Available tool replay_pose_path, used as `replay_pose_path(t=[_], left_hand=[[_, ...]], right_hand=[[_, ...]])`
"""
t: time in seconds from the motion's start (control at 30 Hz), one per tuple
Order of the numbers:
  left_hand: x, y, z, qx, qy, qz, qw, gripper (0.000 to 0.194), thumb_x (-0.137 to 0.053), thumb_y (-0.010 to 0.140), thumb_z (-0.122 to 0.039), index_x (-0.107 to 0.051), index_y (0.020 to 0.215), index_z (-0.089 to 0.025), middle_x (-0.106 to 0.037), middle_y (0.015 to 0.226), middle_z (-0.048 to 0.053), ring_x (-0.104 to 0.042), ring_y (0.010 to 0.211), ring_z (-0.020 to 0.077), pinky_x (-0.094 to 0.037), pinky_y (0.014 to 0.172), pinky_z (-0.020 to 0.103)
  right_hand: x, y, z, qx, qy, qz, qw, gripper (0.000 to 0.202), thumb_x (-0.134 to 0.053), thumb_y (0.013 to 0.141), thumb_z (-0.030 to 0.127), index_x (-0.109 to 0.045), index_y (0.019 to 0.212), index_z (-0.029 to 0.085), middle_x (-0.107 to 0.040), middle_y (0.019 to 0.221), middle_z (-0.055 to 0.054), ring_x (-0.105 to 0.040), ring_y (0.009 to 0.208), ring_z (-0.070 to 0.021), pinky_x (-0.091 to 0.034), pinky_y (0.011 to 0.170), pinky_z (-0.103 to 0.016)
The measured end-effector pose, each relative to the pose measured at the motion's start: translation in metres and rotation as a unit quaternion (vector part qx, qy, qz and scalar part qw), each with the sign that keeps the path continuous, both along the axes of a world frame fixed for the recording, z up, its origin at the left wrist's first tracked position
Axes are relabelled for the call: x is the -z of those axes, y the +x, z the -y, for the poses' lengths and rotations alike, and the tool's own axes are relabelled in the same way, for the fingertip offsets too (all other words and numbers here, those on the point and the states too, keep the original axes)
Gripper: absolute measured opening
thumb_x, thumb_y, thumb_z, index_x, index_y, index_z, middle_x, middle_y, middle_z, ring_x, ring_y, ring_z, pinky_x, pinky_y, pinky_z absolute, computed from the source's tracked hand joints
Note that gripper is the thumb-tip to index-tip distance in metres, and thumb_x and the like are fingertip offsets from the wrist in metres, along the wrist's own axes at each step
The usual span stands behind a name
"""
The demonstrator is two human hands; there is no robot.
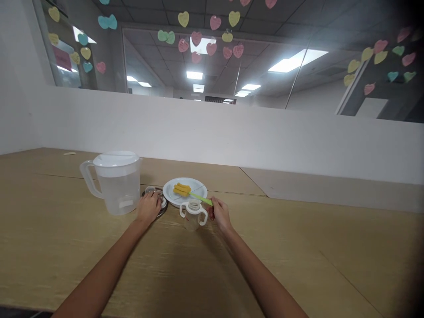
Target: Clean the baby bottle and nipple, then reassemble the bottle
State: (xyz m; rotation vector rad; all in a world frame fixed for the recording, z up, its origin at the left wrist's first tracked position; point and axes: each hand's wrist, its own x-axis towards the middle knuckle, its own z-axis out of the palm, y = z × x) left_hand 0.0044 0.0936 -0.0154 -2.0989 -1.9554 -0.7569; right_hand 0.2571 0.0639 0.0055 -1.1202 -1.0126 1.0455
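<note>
Both forearms reached out over the wooden table [298, 247]; right hand [219, 214] pinched the green handle of a yellow sponge brush [182, 189], its head resting on the white plate [198, 187]; two-handled cup [193, 215] stood between the hands, seemingly about to be scrubbed; left hand [148, 207] covered a small dish, fingers curled, grip unclear; lidded pitcher [114, 183] beyond.

Pale wood-grain table [298, 247], white plate [198, 187], yellow sponge brush [181, 189] on a bright green handle [201, 198], clear cup [193, 215] with white handles, frosted clear jug [118, 187] with white lid, pastel hearts [212, 44] in pink, yellow, teal, green on the glass
</note>
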Motion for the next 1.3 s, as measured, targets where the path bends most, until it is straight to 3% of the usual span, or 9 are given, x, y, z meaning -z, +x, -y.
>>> replay_pose_path(t=[0.23,0.53,0.67,0.77,0.9,1.03,1.13,1.3], left_hand=[[-0.001,0.001,0.003,-0.011,-0.038,0.002,0.999,0.031,-0.036,0.088,-0.026,-0.062,0.103,-0.015,-0.064,0.102,0.01,-0.061,0.092,0.0209,-0.045,0.082,0.03],[-0.005,0.0,0.005,-0.016,-0.045,0.005,0.999,0.028,-0.04,0.086,-0.025,-0.062,0.101,-0.015,-0.065,0.1,0.011,-0.062,0.09,0.0221,-0.045,0.08,0.031],[-0.007,0.001,0.007,-0.017,-0.024,0.004,1.0,0.03,-0.041,0.086,-0.025,-0.061,0.106,-0.015,-0.062,0.105,0.011,-0.058,0.097,0.0235,-0.043,0.083,0.033],[-0.011,0.002,0.01,-0.017,0.06,0.016,0.998,0.03,-0.039,0.087,-0.023,-0.059,0.108,-0.017,-0.061,0.107,0.01,-0.055,0.1,0.0251,-0.041,0.085,0.037],[-0.016,0.01,0.019,0.069,0.21,0.048,0.974,0.028,-0.038,0.089,-0.023,-0.058,0.107,-0.018,-0.061,0.107,0.008,-0.054,0.099,0.0229,-0.038,0.086,0.036],[-0.017,0.027,0.031,0.202,0.243,0.043,0.948,0.028,-0.039,0.091,-0.028,-0.055,0.11,-0.017,-0.062,0.108,0.007,-0.053,0.099,0.0204,-0.035,0.087,0.034],[-0.017,0.034,0.034,0.212,0.233,0.053,0.947,0.03,-0.039,0.092,-0.03,-0.054,0.113,-0.015,-0.06,0.112,0.008,-0.052,0.102,0.0208,-0.034,0.089,0.035],[-0.017,0.026,0.029,0.198,0.23,0.038,0.952,0.03,-0.038,0.092,-0.031,-0.056,0.111,-0.016,-0.062,0.108,0.007,-0.053,0.1,0.0211,-0.035,0.088,0.036]], right_hand=[[0.002,0.001,-0.004,-0.008,-0.003,-0.017,1.0,0.054,-0.061,0.058,0.06,-0.055,0.081,0.012,-0.055,0.05,0.0,-0.037,0.036,-0.0072,-0.025,0.035,-0.019],[0.002,-0.002,-0.002,-0.027,-0.001,-0.038,0.999,0.054,-0.066,0.055,0.063,-0.055,0.074,0.013,-0.054,0.049,0.001,-0.037,0.037,-0.0071,-0.027,0.035,-0.02],[-0.003,-0.004,0.001,-0.039,0.006,-0.022,0.999,0.052,-0.067,0.056,0.061,-0.056,0.074,0.013,-0.053,0.049,0.002,-0.038,0.037,-0.007,-0.029,0.036,-0.019],[-0.005,-0.006,0.002,-0.047,0.013,-0.017,0.999,0.051,-0.068,0.055,0.06,-0.055,0.073,0.013,-0.054,0.052,0.002,-0.038,0.037,-0.0066,-0.027,0.034,-0.019],[-0.004,-0.006,0.002,-0.048,0.011,-0.011,0.999,0.053,-0.069,0.052,0.059,-0.056,0.073,0.013,-0.055,0.056,0.001,-0.039,0.037,-0.0067,-0.027,0.032,-0.019],[-0.002,-0.006,0.003,-0.047,0.006,-0.002,0.999,0.051,-0.07,0.052,0.056,-0.058,0.076,0.012,-0.056,0.059,0.001,-0.041,0.039,-0.0073,-0.028,0.033,-0.019],[0.0,-0.006,0.002,-0.047,0.007,0.007,0.999,0.049,-0.07,0.054,0.055,-0.059,0.076,0.013,-0.057,0.06,0.0,-0.042,0.04,-0.0078,-0.028,0.034,-0.019],[0.003,-0.006,0.0,-0.052,0.012,0.033,0.998,0.047,-0.069,0.057,0.055,-0.06,0.077,0.013,-0.055,0.059,0.0,-0.041,0.041,-0.0077,-0.028,0.036,-0.019]])
